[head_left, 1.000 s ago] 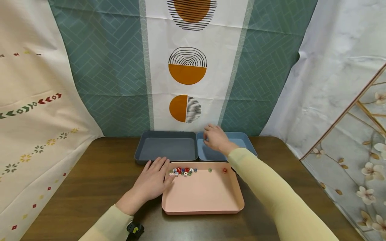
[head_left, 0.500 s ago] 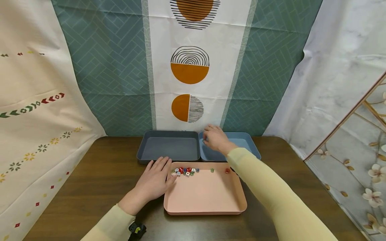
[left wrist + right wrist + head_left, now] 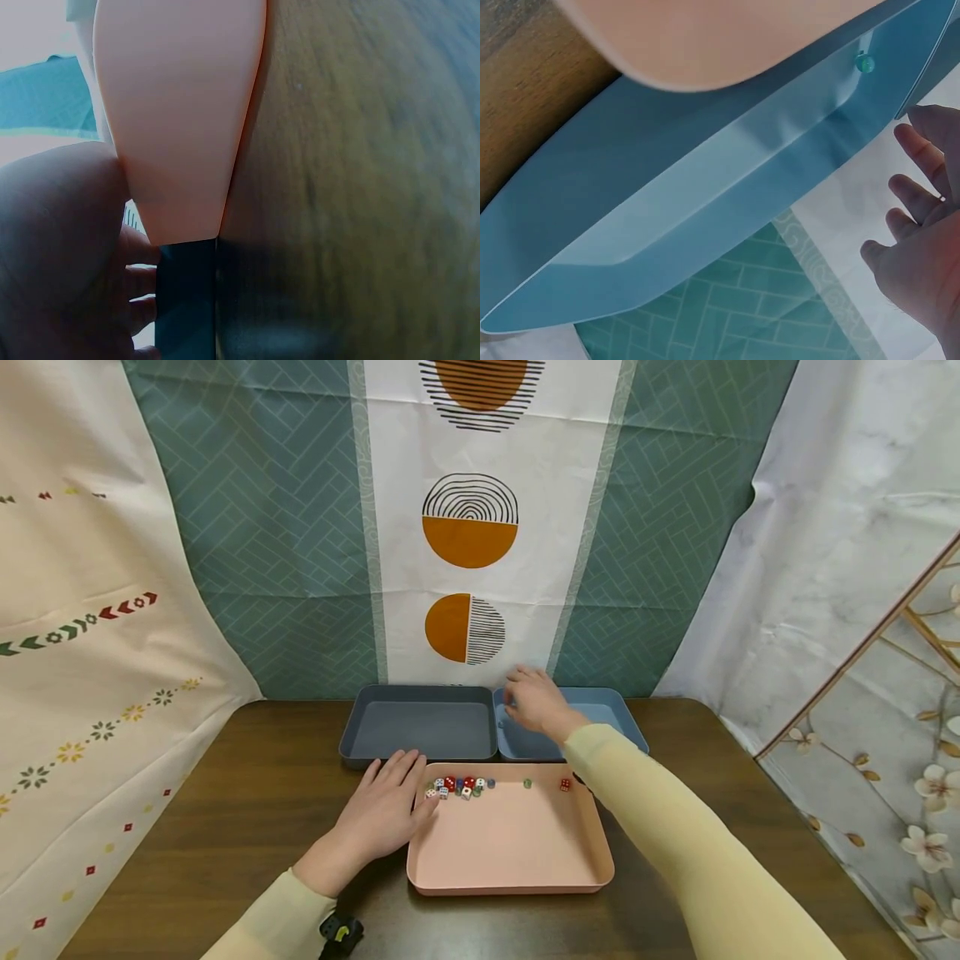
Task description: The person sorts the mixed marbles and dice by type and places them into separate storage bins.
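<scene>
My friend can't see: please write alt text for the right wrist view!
A small green piece lies in a blue tray, near one end. The right hand is by that end; a pink tray shows at the top.

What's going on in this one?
A person's right hand is over the blue tray, nothing visible in its fingers; a small green piece lies in that tray. Their left hand is at the left edge of the pink tray, where dice and small green and blue pieces lie toward the far side. A gray tray sits beside the blue one.
</scene>
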A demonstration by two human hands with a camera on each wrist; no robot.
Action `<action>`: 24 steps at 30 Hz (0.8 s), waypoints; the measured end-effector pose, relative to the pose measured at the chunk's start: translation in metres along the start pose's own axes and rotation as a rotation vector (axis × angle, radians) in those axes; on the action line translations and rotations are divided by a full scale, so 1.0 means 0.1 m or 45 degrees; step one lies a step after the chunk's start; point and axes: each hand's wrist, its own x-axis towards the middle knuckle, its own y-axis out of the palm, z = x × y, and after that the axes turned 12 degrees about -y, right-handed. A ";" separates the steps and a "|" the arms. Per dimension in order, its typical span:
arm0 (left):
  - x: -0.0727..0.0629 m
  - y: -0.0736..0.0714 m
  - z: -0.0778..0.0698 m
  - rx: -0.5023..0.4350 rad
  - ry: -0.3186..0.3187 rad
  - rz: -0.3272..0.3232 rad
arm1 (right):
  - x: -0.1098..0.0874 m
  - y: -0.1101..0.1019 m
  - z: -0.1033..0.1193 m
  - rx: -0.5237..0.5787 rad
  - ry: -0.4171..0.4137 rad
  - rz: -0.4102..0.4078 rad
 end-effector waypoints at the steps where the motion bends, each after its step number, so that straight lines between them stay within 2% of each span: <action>1: 0.00 0.00 0.00 0.000 -0.001 0.003 | -0.01 0.00 -0.01 0.005 0.002 -0.001; 7: -0.01 -0.01 -0.02 -0.008 0.013 0.009 | -0.10 -0.02 -0.04 -0.003 -0.004 -0.003; 13: -0.01 0.00 -0.02 -0.023 0.046 -0.022 | -0.24 -0.09 -0.04 0.009 -0.019 -0.016; 24: -0.03 -0.04 0.00 -0.016 0.026 -0.008 | -0.43 -0.17 -0.01 0.021 -0.076 -0.035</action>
